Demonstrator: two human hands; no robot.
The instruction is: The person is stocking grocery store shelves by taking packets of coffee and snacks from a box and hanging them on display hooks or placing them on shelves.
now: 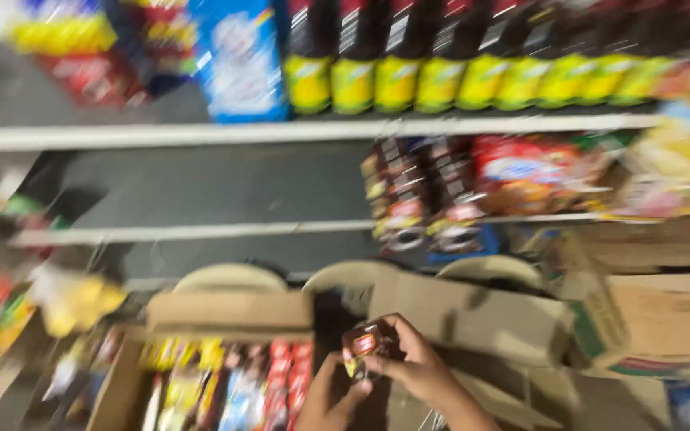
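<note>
The view is motion-blurred. My right hand [413, 363] grips a small dark bottle [363, 345] with a red and yellow label, held above an open cardboard box [225, 313]. My left hand [331, 397] is just below it, fingers curled up against the bottle's lower end. The box holds several upright packets and small bottles [229, 383] in yellow, blue and red.
White shelves [305, 130] stand ahead: dark bottles with yellow labels [441, 80] on top, small dark bottles [413, 195] and red packets [521, 172] below, with a bare stretch [217, 187] to the left. More cardboard boxes [648, 319] sit at the right, loose packets [73, 299] at the left.
</note>
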